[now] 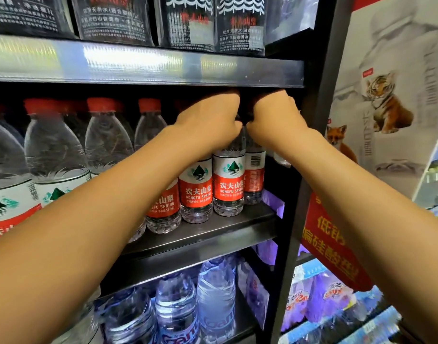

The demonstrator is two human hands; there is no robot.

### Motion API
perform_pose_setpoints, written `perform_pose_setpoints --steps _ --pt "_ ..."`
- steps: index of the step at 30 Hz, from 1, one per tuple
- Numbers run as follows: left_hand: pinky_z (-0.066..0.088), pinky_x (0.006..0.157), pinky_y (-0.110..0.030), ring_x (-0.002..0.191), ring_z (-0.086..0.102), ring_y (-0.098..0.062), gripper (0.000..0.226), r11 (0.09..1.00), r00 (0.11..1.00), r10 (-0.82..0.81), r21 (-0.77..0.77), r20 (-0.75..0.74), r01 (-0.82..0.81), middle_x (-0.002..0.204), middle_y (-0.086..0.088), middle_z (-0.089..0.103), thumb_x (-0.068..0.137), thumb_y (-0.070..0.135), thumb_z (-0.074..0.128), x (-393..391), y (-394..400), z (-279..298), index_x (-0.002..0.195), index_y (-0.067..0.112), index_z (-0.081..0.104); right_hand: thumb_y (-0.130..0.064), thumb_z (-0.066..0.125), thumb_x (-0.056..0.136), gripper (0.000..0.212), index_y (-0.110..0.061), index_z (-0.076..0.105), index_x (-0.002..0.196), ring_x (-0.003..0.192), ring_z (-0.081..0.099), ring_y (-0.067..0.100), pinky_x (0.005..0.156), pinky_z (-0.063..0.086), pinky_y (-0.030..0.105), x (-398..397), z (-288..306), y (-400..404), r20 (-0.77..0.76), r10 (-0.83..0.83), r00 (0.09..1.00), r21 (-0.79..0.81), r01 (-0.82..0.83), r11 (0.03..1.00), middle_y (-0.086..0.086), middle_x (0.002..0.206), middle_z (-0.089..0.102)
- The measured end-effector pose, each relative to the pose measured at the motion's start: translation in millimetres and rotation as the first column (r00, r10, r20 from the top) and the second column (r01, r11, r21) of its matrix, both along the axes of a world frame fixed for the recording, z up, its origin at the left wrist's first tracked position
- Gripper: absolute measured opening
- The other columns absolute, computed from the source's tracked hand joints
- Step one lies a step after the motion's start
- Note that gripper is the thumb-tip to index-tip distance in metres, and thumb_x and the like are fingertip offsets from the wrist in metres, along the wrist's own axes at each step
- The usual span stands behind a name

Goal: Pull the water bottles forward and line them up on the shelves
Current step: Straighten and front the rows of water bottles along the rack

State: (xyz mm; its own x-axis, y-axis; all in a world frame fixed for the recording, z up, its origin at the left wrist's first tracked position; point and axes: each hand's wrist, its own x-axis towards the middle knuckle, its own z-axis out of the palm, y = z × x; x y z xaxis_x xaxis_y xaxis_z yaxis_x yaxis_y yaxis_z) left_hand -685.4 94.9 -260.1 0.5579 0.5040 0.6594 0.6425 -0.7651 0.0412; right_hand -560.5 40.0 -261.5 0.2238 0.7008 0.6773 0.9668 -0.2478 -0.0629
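Clear water bottles with red caps and red-and-white labels stand in rows on the middle shelf [213, 234]. My left hand [210, 117] reaches in under the shelf above and grips the top of one red-label bottle [229, 184] near the right end. My right hand [275, 115] is beside it, curled round the top of the rightmost bottle [254, 180]. Both caps are hidden by my fingers. Further left, a bottle [108, 137] and others stand closer to the front edge.
The shelf above [148, 68] hangs low over the caps and carries dark-labelled packs [240, 23]. Blue-tinted bottles [215, 291] fill the shelf below. A black upright post [309, 155] bounds the right side, with a red sign [334, 247] and posters beyond.
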Motion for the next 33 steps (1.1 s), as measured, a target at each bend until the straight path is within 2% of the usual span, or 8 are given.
perform_pose_setpoints --steps 8,11,16,19,21,23,26,33 --pt "0.027 0.049 -0.029 0.062 0.040 -0.017 0.035 1.000 0.998 0.016 -0.016 0.067 -0.015 0.071 0.003 0.040 0.088 0.028 0.059 2.1 4.2 1.1 0.068 0.024 0.031 -0.013 0.060 0.087 0.024 -0.005 0.065 0.110 0.088 0.055 0.035 0.070 0.041 0.031 2.7 8.5 2.7 -0.124 0.032 0.992 -0.049 -0.038 0.998 0.019 0.110 0.062" --pt "0.027 0.048 -0.028 0.060 0.039 -0.016 0.032 0.999 0.995 0.040 -0.015 0.091 -0.039 0.071 0.001 0.041 0.085 0.023 0.059 0.8 3.5 2.1 0.068 0.023 0.032 -0.013 0.062 0.086 0.011 -0.008 0.066 0.095 0.093 0.060 0.038 0.069 0.042 0.033 -0.5 5.6 -0.2 -0.051 0.033 0.998 0.009 -0.033 0.999 0.020 0.105 0.064" --pt "0.027 0.050 -0.030 0.063 0.042 -0.021 0.033 0.999 0.995 0.053 -0.004 0.081 -0.053 0.071 0.001 0.041 0.086 0.023 0.060 1.3 0.7 1.9 0.068 0.023 0.032 -0.017 0.065 0.086 0.024 -0.010 0.068 0.109 0.092 0.061 0.037 0.066 0.043 0.034 -4.0 2.2 0.3 0.070 -0.016 0.997 0.023 0.014 1.000 0.016 0.104 0.064" --pt "0.025 0.048 -0.029 0.060 0.038 -0.015 0.034 0.999 0.996 0.051 -0.003 0.068 -0.051 0.071 0.000 0.041 0.087 0.023 0.059 -0.2 1.5 2.4 0.068 0.022 0.031 -0.014 0.062 0.087 0.005 -0.010 0.063 0.085 0.071 0.050 0.028 0.065 0.039 0.031 -5.0 7.7 -0.3 0.045 -0.003 0.999 -0.081 0.007 0.997 0.009 0.079 0.053" --pt "0.025 0.047 -0.028 0.059 0.037 -0.013 0.034 0.999 0.996 0.044 0.007 0.073 -0.045 0.070 0.000 0.041 0.086 0.022 0.059 -0.1 2.2 1.9 0.068 0.022 0.031 -0.015 0.061 0.088 0.021 -0.010 0.053 0.069 0.068 0.047 0.027 0.065 0.037 0.031 -2.8 10.1 -1.9 0.013 0.006 1.000 -0.111 -0.005 0.994 0.008 0.073 0.047" --pt "0.025 0.047 -0.028 0.059 0.036 -0.012 0.034 0.999 0.997 0.037 0.018 0.072 -0.039 0.070 0.000 0.040 0.086 0.022 0.059 0.4 2.7 0.9 0.068 0.023 0.031 -0.017 0.062 0.090 0.011 -0.007 0.063 0.085 0.080 0.055 0.032 0.067 0.042 0.033 0.1 8.3 -1.2 0.015 0.022 1.000 -0.056 -0.021 0.998 0.012 0.086 0.057" --pt "0.025 0.047 -0.028 0.058 0.036 -0.011 0.035 0.999 0.996 0.029 0.027 0.080 -0.031 0.069 0.001 0.040 0.086 0.024 0.060 0.0 4.1 0.1 0.068 0.024 0.031 -0.018 0.063 0.091 0.030 -0.011 0.064 0.120 0.098 0.061 0.037 0.075 0.050 0.037 0.1 4.8 2.7 -0.026 0.035 0.999 0.002 -0.035 0.999 0.016 0.113 0.064" --pt "0.024 0.047 -0.030 0.056 0.035 -0.014 0.036 0.999 0.996 0.036 0.017 0.086 -0.038 0.068 -0.001 0.039 0.087 0.024 0.061 -0.9 3.8 -0.5 0.067 0.021 0.032 -0.018 0.060 0.087 0.012 -0.008 0.056 0.081 0.080 0.052 0.029 0.067 0.041 0.033 -1.6 16.5 -5.4 -0.095 0.031 0.995 -0.125 -0.043 0.991 0.011 0.080 0.052"
